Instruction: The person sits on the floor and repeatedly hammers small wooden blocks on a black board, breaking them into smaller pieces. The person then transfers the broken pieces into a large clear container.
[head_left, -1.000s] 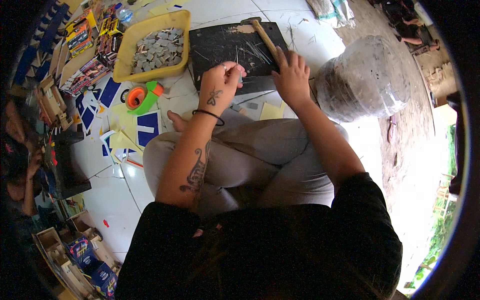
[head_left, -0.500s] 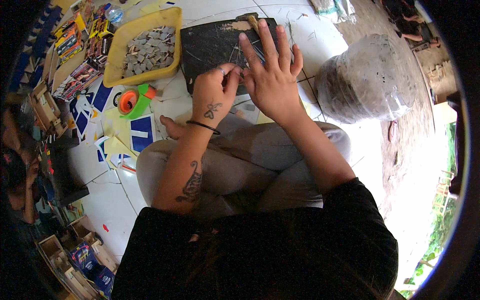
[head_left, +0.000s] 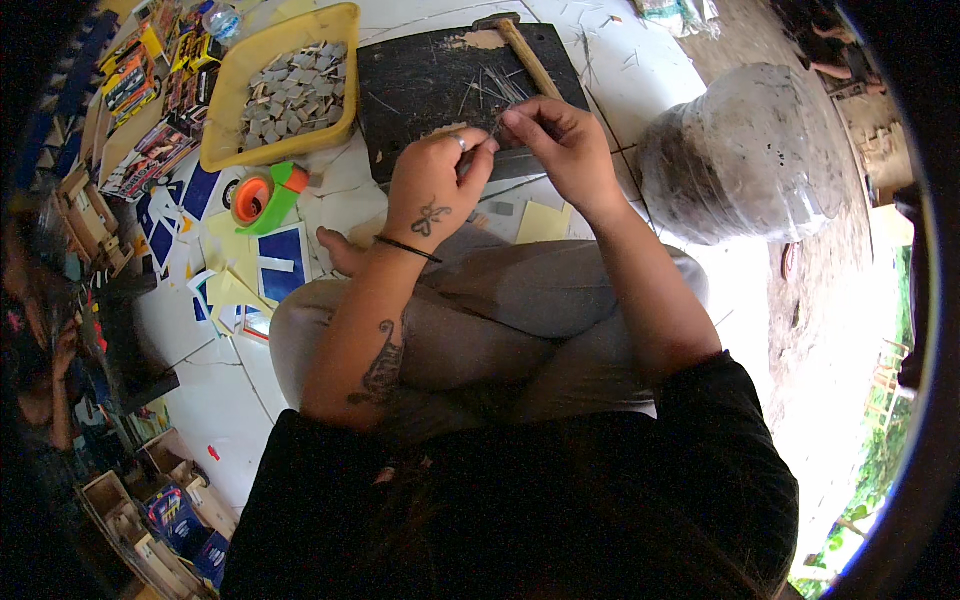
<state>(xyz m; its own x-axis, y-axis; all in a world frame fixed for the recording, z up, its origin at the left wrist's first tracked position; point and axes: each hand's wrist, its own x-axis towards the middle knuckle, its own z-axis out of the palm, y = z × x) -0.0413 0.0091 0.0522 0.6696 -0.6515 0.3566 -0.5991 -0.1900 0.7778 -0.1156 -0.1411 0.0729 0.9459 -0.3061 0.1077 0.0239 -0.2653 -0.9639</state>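
Note:
My left hand (head_left: 437,180) is closed in a pinch over the near edge of a black board (head_left: 410,90). Close beside it, my right hand (head_left: 568,148) also pinches, thumb against forefinger, and the fingertips of both hands nearly meet. Whatever lies between them is too small to make out. Thin metal rods (head_left: 485,90), like wires or nails, are scattered on the board just beyond my fingers. A hammer (head_left: 528,62) with a wooden handle rests along the board's far right part, its head at the far edge.
Left of the board stands a yellow tray (head_left: 352,90) of small grey flat pieces. A green and orange tape dispenser (head_left: 275,205) lies among paper scraps. To the right sits a large plastic-wrapped bundle (head_left: 735,155). Boxes and wooden toy-like parts line the left; another person is at far left.
My right hand has gone from spread fingers to a pinch near my left fingertips, uncovering the hammer handle and rods. My left hand has shifted slightly right.

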